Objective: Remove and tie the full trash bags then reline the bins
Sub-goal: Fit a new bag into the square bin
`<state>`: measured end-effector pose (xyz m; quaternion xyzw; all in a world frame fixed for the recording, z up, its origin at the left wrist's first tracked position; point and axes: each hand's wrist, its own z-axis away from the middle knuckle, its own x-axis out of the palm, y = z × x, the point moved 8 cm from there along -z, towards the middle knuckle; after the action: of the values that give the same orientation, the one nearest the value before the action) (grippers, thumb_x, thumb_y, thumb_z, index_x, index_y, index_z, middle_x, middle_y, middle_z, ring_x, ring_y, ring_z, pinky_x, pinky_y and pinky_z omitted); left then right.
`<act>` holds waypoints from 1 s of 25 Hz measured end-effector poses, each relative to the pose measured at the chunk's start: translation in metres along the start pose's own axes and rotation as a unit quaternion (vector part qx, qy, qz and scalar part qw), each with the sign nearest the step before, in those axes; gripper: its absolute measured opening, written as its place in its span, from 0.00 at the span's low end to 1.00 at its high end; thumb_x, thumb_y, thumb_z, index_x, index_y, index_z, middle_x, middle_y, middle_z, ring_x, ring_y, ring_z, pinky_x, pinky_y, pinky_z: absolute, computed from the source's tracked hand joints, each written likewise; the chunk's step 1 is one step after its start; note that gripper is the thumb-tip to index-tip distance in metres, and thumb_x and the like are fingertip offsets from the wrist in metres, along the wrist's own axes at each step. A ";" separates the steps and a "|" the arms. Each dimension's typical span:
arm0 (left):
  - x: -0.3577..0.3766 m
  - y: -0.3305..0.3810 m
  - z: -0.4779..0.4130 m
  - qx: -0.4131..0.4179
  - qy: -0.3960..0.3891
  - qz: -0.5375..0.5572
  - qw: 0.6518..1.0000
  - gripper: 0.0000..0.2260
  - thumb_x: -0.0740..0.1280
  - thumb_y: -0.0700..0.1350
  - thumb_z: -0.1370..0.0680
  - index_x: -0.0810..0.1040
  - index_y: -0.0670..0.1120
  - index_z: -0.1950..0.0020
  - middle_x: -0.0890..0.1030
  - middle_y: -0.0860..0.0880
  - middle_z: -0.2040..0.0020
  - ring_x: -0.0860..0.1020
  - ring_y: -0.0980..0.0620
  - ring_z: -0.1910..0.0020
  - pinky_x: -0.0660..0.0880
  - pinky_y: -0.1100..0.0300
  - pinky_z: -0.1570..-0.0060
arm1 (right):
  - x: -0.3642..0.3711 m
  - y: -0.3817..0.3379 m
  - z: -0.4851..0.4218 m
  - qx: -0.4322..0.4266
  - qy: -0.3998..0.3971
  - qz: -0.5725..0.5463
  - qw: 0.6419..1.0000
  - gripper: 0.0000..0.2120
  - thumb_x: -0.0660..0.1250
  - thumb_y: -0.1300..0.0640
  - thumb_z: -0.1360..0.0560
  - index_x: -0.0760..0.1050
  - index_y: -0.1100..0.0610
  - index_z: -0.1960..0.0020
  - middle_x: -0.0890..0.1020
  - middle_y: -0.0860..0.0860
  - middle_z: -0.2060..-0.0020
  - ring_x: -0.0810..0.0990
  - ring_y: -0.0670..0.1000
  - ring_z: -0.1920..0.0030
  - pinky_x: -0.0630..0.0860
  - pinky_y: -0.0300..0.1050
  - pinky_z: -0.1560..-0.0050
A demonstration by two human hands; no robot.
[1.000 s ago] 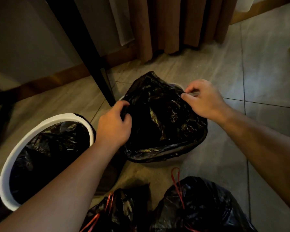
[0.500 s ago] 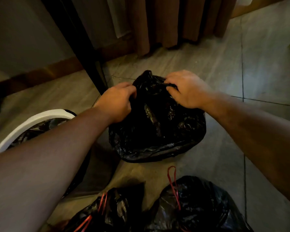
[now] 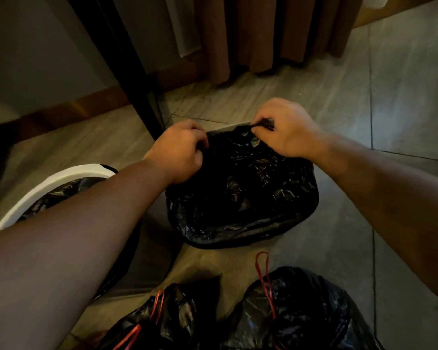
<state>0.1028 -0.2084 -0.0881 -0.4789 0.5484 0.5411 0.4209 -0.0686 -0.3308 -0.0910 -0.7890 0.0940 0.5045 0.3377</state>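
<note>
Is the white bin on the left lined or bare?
Lined: a crinkled black plastic liner shows inside the white bin, just under its rim.

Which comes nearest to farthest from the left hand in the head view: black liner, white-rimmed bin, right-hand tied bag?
1. black liner, centre, gripped by the left hand.
2. white-rimmed bin, just to its left.
3. right-hand tied bag, bottom edge, close to the camera.

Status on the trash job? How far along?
Done, it seems: two full bags lie tied with red drawstrings on the floor, and the white bin holds a black liner. In hand: left hand and right hand pinch the far edge of a second liner, stretching it open. Left: seat that edge all round.
</note>
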 end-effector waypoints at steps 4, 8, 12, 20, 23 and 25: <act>-0.018 -0.031 0.020 -0.090 0.083 0.064 0.990 0.10 0.69 0.39 0.22 0.86 0.48 0.44 0.83 0.45 0.41 0.80 0.45 0.41 0.74 0.56 0.41 | -0.006 0.036 0.003 0.119 0.029 -0.141 0.982 0.05 0.74 0.50 0.23 0.87 0.50 0.49 0.85 0.42 0.57 0.84 0.44 0.54 0.83 0.46 0.46; -0.022 -0.050 0.032 -0.173 0.133 0.092 0.971 0.11 0.69 0.43 0.19 0.86 0.50 0.39 0.87 0.47 0.44 0.83 0.47 0.45 0.72 0.62 0.46 | -0.002 0.048 0.002 0.160 0.040 -0.218 0.962 0.04 0.73 0.51 0.21 0.88 0.47 0.51 0.88 0.43 0.59 0.86 0.43 0.57 0.84 0.46 0.50; -0.011 -0.067 0.024 -0.232 0.083 0.149 0.958 0.09 0.68 0.44 0.17 0.87 0.53 0.42 0.84 0.54 0.54 0.82 0.51 0.55 0.79 0.58 0.51 | 0.003 0.057 -0.007 0.209 0.028 -0.268 0.940 0.04 0.79 0.53 0.27 0.88 0.45 0.58 0.87 0.43 0.63 0.86 0.42 0.61 0.82 0.37 0.63; 0.035 -0.075 0.025 -0.393 0.021 0.557 0.732 0.14 0.61 0.33 0.16 0.86 0.44 0.47 0.87 0.41 0.45 0.86 0.47 0.47 0.84 0.54 0.52 | 0.019 0.088 -0.002 0.290 -0.056 -0.472 0.831 0.04 0.80 0.65 0.31 0.88 0.60 0.57 0.89 0.58 0.54 0.89 0.54 0.49 0.84 0.43 0.53; 0.044 -0.068 0.028 -0.425 -0.001 0.614 0.665 0.15 0.58 0.33 0.15 0.84 0.44 0.46 0.85 0.42 0.47 0.86 0.49 0.55 0.84 0.57 0.64 | 0.026 0.092 0.004 0.319 -0.084 -0.500 0.801 0.10 0.80 0.64 0.35 0.87 0.61 0.54 0.89 0.59 0.53 0.89 0.55 0.50 0.84 0.42 0.56; 0.051 -0.065 0.030 -0.440 -0.006 0.648 0.622 0.14 0.58 0.33 0.14 0.81 0.45 0.44 0.83 0.42 0.47 0.84 0.48 0.54 0.85 0.56 0.65 | 0.032 0.092 0.008 0.346 -0.105 -0.523 0.772 0.13 0.78 0.63 0.34 0.85 0.62 0.49 0.88 0.58 0.52 0.89 0.53 0.51 0.84 0.42 0.57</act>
<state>0.1553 -0.1796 -0.1519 -0.1242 0.4103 0.8536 -0.2960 -0.1039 -0.3889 -0.1608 -0.4887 -0.2009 0.2637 0.8070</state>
